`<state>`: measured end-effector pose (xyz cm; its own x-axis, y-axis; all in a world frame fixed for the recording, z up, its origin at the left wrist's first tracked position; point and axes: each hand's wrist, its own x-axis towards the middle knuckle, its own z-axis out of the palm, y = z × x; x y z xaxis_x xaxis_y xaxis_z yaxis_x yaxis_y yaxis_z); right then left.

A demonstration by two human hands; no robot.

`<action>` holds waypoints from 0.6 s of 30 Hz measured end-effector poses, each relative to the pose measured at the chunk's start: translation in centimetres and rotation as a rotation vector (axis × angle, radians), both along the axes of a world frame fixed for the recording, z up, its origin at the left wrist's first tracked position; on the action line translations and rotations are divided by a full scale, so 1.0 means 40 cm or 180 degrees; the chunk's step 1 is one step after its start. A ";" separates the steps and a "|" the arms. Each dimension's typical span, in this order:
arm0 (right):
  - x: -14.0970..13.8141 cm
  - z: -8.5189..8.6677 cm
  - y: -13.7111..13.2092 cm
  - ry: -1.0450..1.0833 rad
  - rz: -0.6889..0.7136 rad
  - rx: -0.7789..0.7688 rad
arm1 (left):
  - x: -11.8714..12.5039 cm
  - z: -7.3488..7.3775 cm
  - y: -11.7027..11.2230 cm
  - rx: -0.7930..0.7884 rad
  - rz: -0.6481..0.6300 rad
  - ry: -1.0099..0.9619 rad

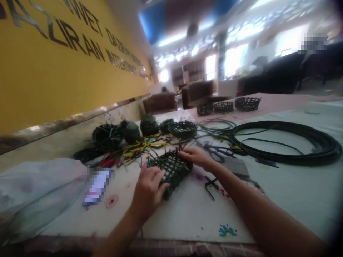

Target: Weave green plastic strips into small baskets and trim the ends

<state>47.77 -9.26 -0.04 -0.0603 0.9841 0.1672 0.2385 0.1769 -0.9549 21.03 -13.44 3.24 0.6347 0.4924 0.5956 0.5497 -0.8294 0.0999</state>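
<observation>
One dark green woven basket point(178, 173) is in work, tilted, at mid-table on the floral tablecloth point(187, 223). Two hands are on it. The left hand point(150, 182), at the basket's 9 o'clock side, is clamped on its side and near rim, thumb low. The right hand point(195, 157), at 1 o'clock, has its fingertips closed on the far rim.

Directions below are taken from this basket. Between 10 and 12 o'clock: five green woven pieces point(149, 125) in a row, with yellow strips point(144, 144) before them, too tangled to count. At 1 o'clock: three further baskets point(247, 104). At 2 o'clock: one pair of scissors point(215, 156), blurred. Towards 3 o'clock: one large coil of green strip point(321, 157) and one grey block point(237, 167). At 9 o'clock: one pixelated item point(98, 185) and, beyond it, one translucent bag point(40, 189). At 12 o'clock, past the table: two brown chairs point(160, 102).
</observation>
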 end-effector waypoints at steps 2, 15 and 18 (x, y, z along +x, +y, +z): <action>0.001 -0.001 0.001 -0.0019 0.0023 -0.0027 | -0.025 -0.025 0.004 0.0192 0.0121 0.0138; -0.019 0.006 -0.003 -0.0552 0.0368 0.0185 | -0.127 -0.081 0.060 -0.0288 0.0533 -0.0290; -0.024 0.014 -0.008 -0.0665 0.0375 0.0124 | -0.124 -0.091 0.077 -0.0382 0.0387 -0.0383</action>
